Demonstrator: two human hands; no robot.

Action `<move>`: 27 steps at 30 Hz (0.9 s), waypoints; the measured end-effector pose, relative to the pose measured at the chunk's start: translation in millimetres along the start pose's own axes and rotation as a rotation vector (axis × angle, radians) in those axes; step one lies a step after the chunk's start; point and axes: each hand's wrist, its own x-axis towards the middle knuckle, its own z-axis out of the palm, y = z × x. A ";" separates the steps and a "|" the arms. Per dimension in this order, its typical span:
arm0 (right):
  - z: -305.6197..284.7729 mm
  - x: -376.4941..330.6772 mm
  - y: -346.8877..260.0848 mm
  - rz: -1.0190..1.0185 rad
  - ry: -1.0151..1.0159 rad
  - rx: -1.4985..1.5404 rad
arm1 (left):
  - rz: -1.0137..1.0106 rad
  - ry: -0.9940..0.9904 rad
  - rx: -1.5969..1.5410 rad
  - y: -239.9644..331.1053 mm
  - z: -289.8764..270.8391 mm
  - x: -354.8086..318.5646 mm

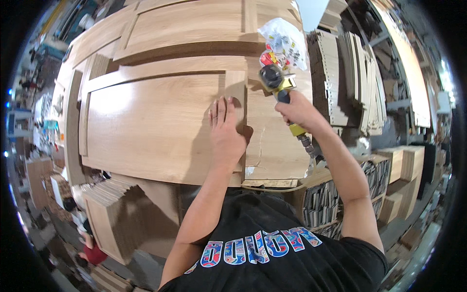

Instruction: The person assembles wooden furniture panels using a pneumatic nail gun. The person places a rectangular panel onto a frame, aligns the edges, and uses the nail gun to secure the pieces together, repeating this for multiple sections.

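A light wooden panel [151, 121] with a raised frame lies flat before me. My left hand [225, 127] rests on its right end, fingers stretched over the panel and the thumb at the outer edge. To the right, my right hand [300, 113] is wrapped round the grip of a yellow and black air nail gun [279, 83]. An air hose fitting [306, 145] hangs from the tool's lower end. The gun's head is held above the wooden bench top, apart from the panel. Beyond it lies a white plastic bag [286, 43] with coloured print.
Another framed panel [189, 22] lies on the far side. Stacked boards [335, 78] stand to the right. Below them, a shelf [318, 204] holds many thin pieces. Stacked wooden panels [109, 214] stand at the lower left, near a person in red [93, 254].
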 end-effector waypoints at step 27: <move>139.8 62.2 4.2 -0.423 0.517 0.242 | 0.050 -0.042 0.156 4.1 -2.5 5.2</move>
